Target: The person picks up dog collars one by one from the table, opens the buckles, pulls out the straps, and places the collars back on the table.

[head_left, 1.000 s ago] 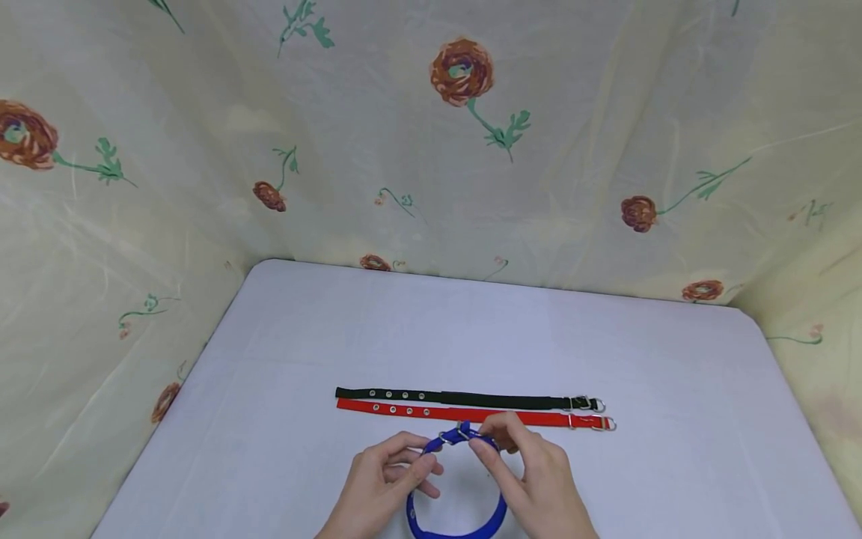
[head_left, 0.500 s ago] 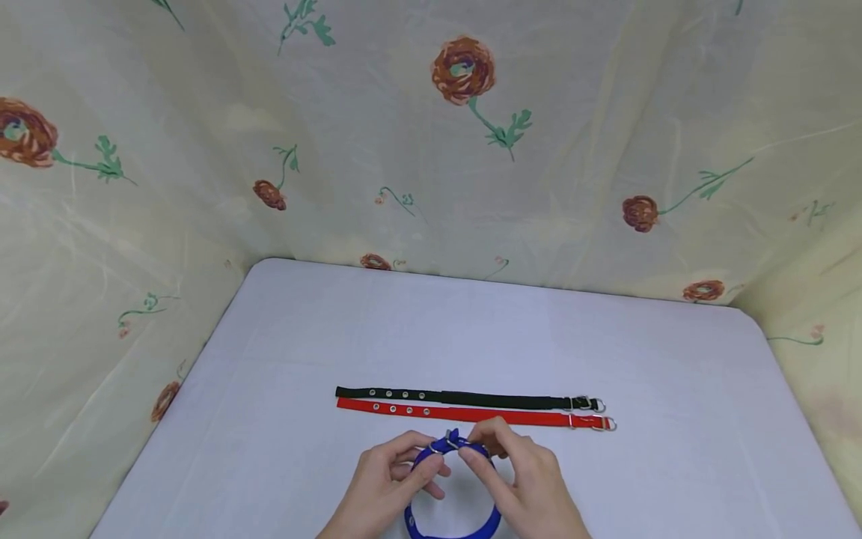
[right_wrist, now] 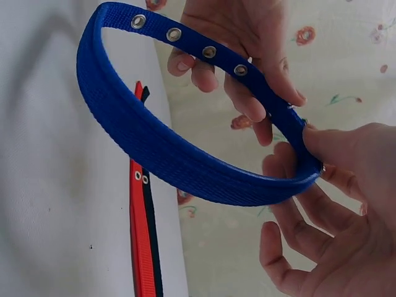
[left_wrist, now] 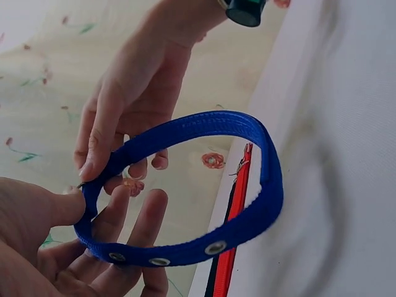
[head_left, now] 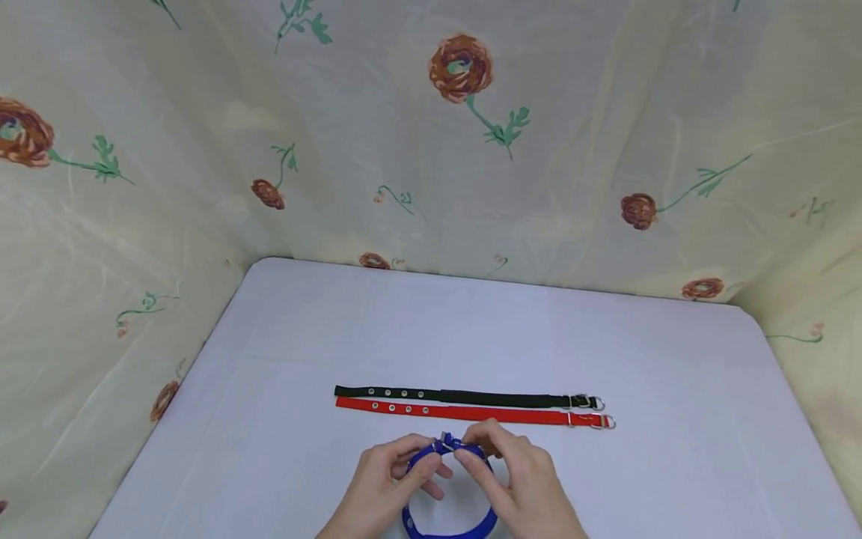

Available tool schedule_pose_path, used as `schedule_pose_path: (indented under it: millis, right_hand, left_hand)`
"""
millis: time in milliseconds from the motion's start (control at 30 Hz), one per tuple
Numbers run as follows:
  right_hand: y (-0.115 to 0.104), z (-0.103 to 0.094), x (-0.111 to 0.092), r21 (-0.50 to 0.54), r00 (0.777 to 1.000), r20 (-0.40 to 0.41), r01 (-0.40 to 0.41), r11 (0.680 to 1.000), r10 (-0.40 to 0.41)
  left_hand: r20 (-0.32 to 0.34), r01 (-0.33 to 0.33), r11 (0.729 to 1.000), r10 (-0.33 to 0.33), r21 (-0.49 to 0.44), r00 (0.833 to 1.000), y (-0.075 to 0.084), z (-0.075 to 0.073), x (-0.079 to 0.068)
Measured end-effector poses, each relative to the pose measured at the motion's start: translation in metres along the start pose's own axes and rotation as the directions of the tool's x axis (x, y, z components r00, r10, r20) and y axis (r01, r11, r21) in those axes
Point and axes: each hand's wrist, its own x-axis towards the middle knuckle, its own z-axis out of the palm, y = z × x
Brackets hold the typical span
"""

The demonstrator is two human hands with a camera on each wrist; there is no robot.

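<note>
A blue pet collar (head_left: 471, 530), bent into a loop, is held up by both hands near the table's front. My left hand (head_left: 384, 483) pinches the strap between thumb and fingers just left of the metal buckle (head_left: 444, 445). To the right of the buckle, my right hand (head_left: 525, 479) pinches the collar with thumb and forefinger. Metal eyelets (right_wrist: 209, 52) line one side of the band in the right wrist view. In the left wrist view the loop (left_wrist: 266, 185) hangs out from both hands, and fingers partly hide the buckle end.
Behind the hands, a black collar (head_left: 498, 399) and a red collar (head_left: 498, 415) lie straight and side by side on the white table (head_left: 269, 322). Flower-patterned cloth (head_left: 364, 135) rises around the table's back and sides.
The buckle end of the blue collar and my right hand have shifted slightly left and down, bringing the hands a little closer together. The black and red collars stay put.
</note>
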Motion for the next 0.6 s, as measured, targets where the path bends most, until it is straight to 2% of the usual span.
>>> schedule_pose_path:
  millis: [167,433,533,600]
  right_hand:
    - [0.001,-0.003,0.001,-0.001,0.996,-0.090,-0.017,1.000,0.016]
    - [0.002,-0.005,0.002,0.027,0.989,-0.136,-0.055,0.998,0.058]
    - [0.001,-0.006,0.002,0.075,0.969,-0.201,-0.128,0.989,0.141]
    - [0.001,-0.010,0.003,0.135,0.942,-0.255,-0.187,0.973,0.216]
  left_hand:
    - [-0.019,0.016,1.000,-0.016,0.004,1.000,-0.002,-0.002,0.000]
    - [-0.008,0.045,0.999,-0.045,-0.023,0.999,-0.004,0.000,0.000]
    - [-0.008,0.061,0.997,-0.062,-0.049,0.998,-0.005,0.000,0.000]
    - [-0.018,0.074,0.994,-0.076,-0.074,0.997,-0.006,-0.003,-0.001]
